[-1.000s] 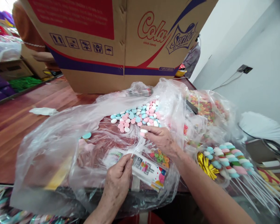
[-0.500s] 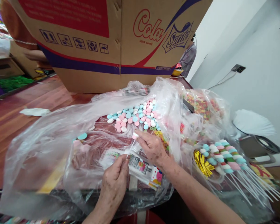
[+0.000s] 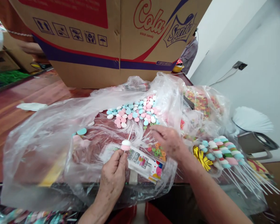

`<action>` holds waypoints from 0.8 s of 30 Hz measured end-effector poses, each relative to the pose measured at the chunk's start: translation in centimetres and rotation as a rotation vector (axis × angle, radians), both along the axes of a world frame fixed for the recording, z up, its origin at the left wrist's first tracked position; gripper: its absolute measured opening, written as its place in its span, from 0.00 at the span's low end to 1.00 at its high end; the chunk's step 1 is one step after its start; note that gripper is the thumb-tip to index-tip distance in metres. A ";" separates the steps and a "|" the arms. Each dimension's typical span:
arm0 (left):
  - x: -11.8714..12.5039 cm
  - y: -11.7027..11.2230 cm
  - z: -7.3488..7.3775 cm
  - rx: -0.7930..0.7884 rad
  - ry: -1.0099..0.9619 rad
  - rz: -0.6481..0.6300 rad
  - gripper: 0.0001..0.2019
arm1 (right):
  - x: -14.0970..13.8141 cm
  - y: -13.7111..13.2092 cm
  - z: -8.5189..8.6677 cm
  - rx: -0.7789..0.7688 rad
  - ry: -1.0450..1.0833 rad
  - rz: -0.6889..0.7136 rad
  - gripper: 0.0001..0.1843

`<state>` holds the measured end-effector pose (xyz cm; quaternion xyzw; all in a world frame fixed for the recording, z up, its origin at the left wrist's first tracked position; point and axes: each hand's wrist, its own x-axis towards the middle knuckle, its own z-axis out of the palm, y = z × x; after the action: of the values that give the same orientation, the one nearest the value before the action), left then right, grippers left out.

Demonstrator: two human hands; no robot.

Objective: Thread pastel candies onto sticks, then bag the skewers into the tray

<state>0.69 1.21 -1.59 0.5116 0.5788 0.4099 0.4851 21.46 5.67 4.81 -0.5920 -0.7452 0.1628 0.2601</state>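
Observation:
My left hand (image 3: 114, 174) pinches a thin white candy stick (image 3: 131, 133) that stands tilted upward. A white and a pink candy (image 3: 125, 145) are threaded low on it, just above my fingertips. My right hand (image 3: 169, 141) is off the stick, to its right, fingers apart and stretched leftward, slightly blurred, nothing visible in them. Below it are coloured gummy rings (image 3: 158, 152), and by its fingertips a few green rings (image 3: 145, 127). Pink, blue and white candies (image 3: 135, 115) lie in a pile farther back. A printed plastic packet (image 3: 142, 164) lies beneath my hands.
A large cardboard box (image 3: 84, 73) stands at the back. Clear plastic sheeting (image 3: 37, 149) covers much of the table. At right are loaded candy skewers (image 3: 228, 152), gold twist ties (image 3: 202, 159) and a grey jug-like container (image 3: 255, 144). A person (image 3: 190, 56) is behind the box.
My right hand has let go of the candy on the stick and moved right, toward the gummy rings. The white and pink candies now sit lower on the stick, by my left fingers.

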 end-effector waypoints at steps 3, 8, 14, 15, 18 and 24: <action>0.0 0.0 -0.1 0.034 0.024 -0.003 0.14 | 3.2 0.3 0.5 -0.144 -0.331 0.019 0.13; 0.1 0.1 -0.2 0.018 0.042 -0.020 0.15 | 3.9 -0.3 -1.1 -0.237 -0.641 0.099 0.11; 0.0 0.1 -0.1 0.055 0.093 -0.024 0.15 | 2.6 -0.2 -2.6 -0.210 -0.624 0.086 0.12; 0.0 0.1 0.0 0.064 0.102 -0.025 0.14 | 2.3 -0.1 -2.8 -0.202 -0.613 0.081 0.12; 0.0 0.1 0.0 0.056 0.102 -0.010 0.15 | 1.6 0.4 -3.3 -0.175 -0.570 0.053 0.11; 0.0 0.0 -0.2 0.025 0.057 -0.021 0.14 | 1.9 1.3 -3.1 -0.126 -0.461 -0.035 0.11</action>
<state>0.70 1.16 -1.83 0.5352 0.5818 0.3973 0.4661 23.38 6.97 1.69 -0.6414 -0.7629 0.0650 0.0485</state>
